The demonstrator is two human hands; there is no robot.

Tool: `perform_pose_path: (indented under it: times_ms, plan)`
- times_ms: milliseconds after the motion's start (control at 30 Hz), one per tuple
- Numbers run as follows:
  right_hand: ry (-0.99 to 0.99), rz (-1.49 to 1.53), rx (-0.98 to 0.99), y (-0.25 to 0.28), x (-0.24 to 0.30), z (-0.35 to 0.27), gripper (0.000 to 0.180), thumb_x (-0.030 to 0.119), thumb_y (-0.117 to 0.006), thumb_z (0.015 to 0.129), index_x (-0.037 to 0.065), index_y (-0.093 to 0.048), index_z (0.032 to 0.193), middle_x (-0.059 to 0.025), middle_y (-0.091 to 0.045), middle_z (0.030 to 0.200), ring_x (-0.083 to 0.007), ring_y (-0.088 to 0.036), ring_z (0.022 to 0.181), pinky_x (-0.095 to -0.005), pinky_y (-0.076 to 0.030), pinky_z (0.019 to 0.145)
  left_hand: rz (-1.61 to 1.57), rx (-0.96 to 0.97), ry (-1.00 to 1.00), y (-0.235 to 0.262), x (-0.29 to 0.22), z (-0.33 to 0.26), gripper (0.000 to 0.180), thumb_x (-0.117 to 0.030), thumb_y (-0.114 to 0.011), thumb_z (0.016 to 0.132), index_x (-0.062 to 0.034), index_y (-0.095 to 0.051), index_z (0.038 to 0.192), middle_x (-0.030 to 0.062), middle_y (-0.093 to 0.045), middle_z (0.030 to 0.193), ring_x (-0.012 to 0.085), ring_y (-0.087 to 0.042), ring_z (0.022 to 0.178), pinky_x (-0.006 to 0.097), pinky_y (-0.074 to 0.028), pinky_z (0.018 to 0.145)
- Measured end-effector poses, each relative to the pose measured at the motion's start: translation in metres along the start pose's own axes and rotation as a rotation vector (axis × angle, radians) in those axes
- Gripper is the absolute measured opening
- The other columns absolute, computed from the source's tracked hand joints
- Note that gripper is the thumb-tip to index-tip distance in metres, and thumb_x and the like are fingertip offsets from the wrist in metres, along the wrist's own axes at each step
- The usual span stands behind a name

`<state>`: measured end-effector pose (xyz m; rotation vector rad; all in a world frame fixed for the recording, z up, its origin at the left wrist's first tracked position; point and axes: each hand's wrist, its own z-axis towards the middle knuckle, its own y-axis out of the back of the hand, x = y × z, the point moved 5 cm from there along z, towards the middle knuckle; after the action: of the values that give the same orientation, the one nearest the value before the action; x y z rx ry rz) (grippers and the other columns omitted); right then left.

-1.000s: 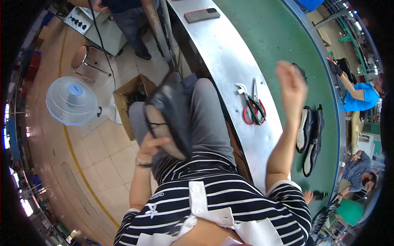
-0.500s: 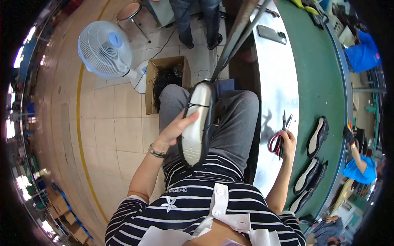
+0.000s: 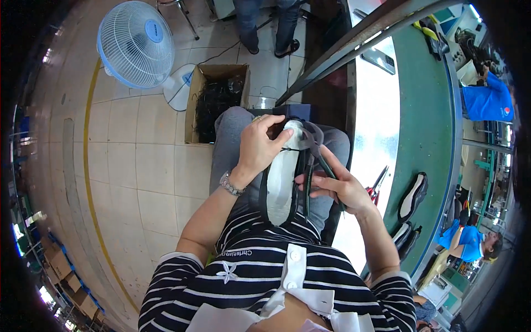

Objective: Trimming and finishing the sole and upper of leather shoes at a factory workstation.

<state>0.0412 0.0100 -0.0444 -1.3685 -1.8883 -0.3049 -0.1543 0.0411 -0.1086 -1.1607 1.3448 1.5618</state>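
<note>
A black shoe upper with a white insole bottom (image 3: pixel 281 182) lies sole-up on my lap. My left hand (image 3: pixel 263 145) grips its far end, fingers curled over the toe. My right hand (image 3: pixel 332 185) holds a dark-handled tool (image 3: pixel 325 165) against the shoe's right edge. A pair of red-handled scissors (image 3: pixel 376 185) lies on the shiny metal bench edge (image 3: pixel 373 122) just right of my right hand.
A cardboard box of black scraps (image 3: pixel 213 105) and a white standing fan (image 3: pixel 137 44) are on the tiled floor to the left. Shoe soles (image 3: pixel 414 196) lie on the green belt (image 3: pixel 423 127). A person stands ahead (image 3: pixel 265 25); workers in blue sit at right.
My right hand left the scissors on the bench and came to the shoe holding a tool. My left hand shifted to the shoe's far end, and the shoe now lies flatter on my lap.
</note>
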Motion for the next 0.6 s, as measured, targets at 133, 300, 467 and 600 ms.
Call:
perform_pose_path:
  times_ms: [133, 300, 467, 600]
  plan:
    - [-0.149, -0.07, 0.051, -0.01, 0.02, 0.015, 0.07, 0.013, -0.05, 0.099, 0.014, -0.008, 0.154, -0.0169, -0.067, 0.113, -0.0232, -0.065, 0.106, -0.0282, -0.051, 0.085, 0.039, -0.027, -0.043, 0.004, -0.009, 0.004, 0.02, -0.012, -0.067, 0.085, 0.0018, -0.07, 0.1, 0.0153, -0.07, 0.08, 0.0194, -0.067, 0.067, 0.029, -0.049, 0.06]
    - [-0.204, -0.087, 0.042, -0.012, 0.02, 0.022, 0.065, 0.012, -0.047, 0.101, 0.019, -0.011, 0.154, -0.0063, -0.062, 0.087, -0.0166, -0.064, 0.085, -0.029, -0.053, 0.076, 0.165, -0.037, -0.142, 0.004, -0.017, 0.004, 0.013, -0.009, -0.061, 0.084, -0.0016, -0.065, 0.094, 0.0145, -0.069, 0.084, 0.0308, -0.067, 0.071, 0.038, -0.051, 0.06]
    - [0.075, -0.53, -0.106, -0.01, 0.004, 0.02, 0.061, 0.013, -0.047, 0.1, 0.008, -0.015, 0.152, -0.0072, -0.059, 0.08, -0.0147, -0.061, 0.068, -0.0303, -0.051, 0.062, 0.173, -0.029, -0.175, 0.001, -0.014, 0.004, 0.014, -0.011, -0.064, 0.084, -0.0025, -0.063, 0.095, 0.0145, -0.068, 0.086, 0.0305, -0.067, 0.072, 0.038, -0.051, 0.06]
    - [0.14, -0.625, -0.162, -0.018, 0.004, 0.016, 0.06, 0.012, -0.048, 0.1, 0.005, -0.017, 0.151, -0.0093, -0.062, 0.077, -0.017, -0.064, 0.066, -0.0316, -0.052, 0.063, 0.151, 0.033, -0.219, 0.006, -0.021, 0.004, 0.019, -0.007, -0.064, 0.086, -0.0029, -0.066, 0.104, 0.0154, -0.07, 0.095, 0.0286, -0.07, 0.08, 0.035, -0.054, 0.068]
